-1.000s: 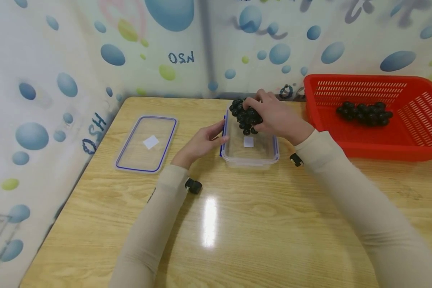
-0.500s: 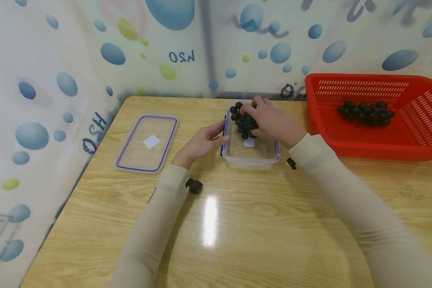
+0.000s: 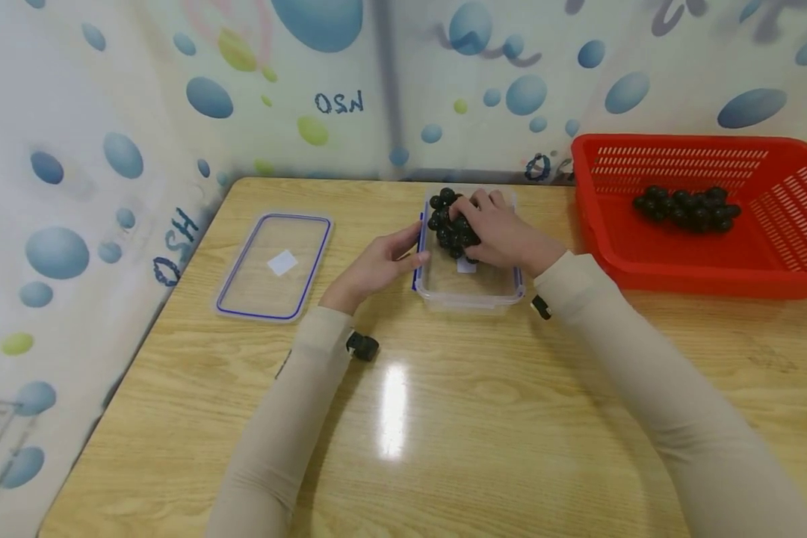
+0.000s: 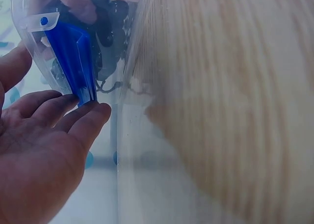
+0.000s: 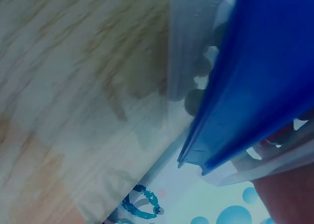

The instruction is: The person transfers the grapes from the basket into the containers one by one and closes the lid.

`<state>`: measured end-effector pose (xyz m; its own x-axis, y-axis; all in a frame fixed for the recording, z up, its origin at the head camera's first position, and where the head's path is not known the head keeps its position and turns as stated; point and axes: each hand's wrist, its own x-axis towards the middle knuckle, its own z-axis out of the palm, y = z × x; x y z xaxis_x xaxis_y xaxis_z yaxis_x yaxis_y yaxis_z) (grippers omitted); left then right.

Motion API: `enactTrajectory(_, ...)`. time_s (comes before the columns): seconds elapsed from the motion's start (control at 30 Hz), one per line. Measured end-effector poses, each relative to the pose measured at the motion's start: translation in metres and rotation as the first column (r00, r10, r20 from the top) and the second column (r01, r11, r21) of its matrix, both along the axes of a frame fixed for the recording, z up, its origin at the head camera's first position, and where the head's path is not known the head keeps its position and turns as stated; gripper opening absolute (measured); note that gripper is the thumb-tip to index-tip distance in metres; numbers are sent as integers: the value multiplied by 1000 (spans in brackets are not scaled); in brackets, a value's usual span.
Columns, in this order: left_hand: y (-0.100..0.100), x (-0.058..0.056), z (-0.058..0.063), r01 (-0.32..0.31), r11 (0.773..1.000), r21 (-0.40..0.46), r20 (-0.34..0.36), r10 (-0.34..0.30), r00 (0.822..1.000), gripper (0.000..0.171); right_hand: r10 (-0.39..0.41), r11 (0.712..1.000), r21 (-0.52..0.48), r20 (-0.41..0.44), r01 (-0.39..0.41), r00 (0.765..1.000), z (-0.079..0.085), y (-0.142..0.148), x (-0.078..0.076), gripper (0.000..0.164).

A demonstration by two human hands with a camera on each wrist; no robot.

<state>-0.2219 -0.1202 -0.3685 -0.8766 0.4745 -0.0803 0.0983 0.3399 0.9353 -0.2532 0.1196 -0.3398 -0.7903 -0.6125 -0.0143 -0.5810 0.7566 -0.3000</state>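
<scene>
Head view: A clear plastic container (image 3: 471, 297) with blue side clips is placed uncovered at the far side of the wooden table (image 3: 484, 426). A bunch of black grapes (image 3: 449, 233) is held inside it, grasped by the curled fingers of the right hand (image 3: 501, 232). The left hand (image 3: 376, 265) is not clenched; its fingers and thumb are set against the container's left side. A white label (image 3: 467, 267) is seen near the grapes; print on it cannot be resolved. The clear lid (image 3: 258, 291), edged in blue, is laid to the left and marked by a white sticker (image 3: 282, 263), likewise unreadable. At right, a second grape bunch (image 3: 686, 209) is contained in a red basket (image 3: 713, 280). Reversed lettering (image 3: 339, 103), apparently "H2O", is printed on the far wall covering (image 3: 255, 142).

Left wrist view: A blue clip (image 4: 73, 59) is touched by extended fingertips (image 4: 100, 113). Dark grapes are visible through the container wall.

Right wrist view: The opposite clip (image 5: 250, 86) is shown close up, with grapes behind the wall. A teal ring-shaped character (image 5: 142, 203) is seen below.
</scene>
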Motion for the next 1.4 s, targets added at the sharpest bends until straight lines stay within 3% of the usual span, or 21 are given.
enactTrajectory(0.13,0,1,-1,2,1000,15,9,-3,1000,65,-22,1000,11,15,22,1000,-4,-1,0,53)
enactTrajectory(0.3,0,1,-2,0,1000,14,8,0,1000,65,-67,998,7,68,66,995,-4,-3,3,44)
enactTrajectory(0.5,0,1,0,1,1000,6,-9,-1,1000,64,-45,999,5,88,44,995,-3,-1,3,38)
enactTrajectory(0.8,0,2,0,-4,1000,-7,-7,4,1000,65,-21,998,63,48,18,999,-5,-2,6,47)
enactTrajectory(1.07,-1,2,-4,-7,1000,-8,3,7,1000,64,-20,999,50,27,19,999,-9,-3,9,50)
enactTrajectory(1.3,-2,4,-3,-14,1000,-5,15,14,1000,64,-60,998,-22,88,62,994,-8,0,9,53)
enactTrajectory(1.4,-4,4,-5,-19,1000,-7,15,19,1000,64,-75,996,-48,111,81,991,-4,2,9,63)
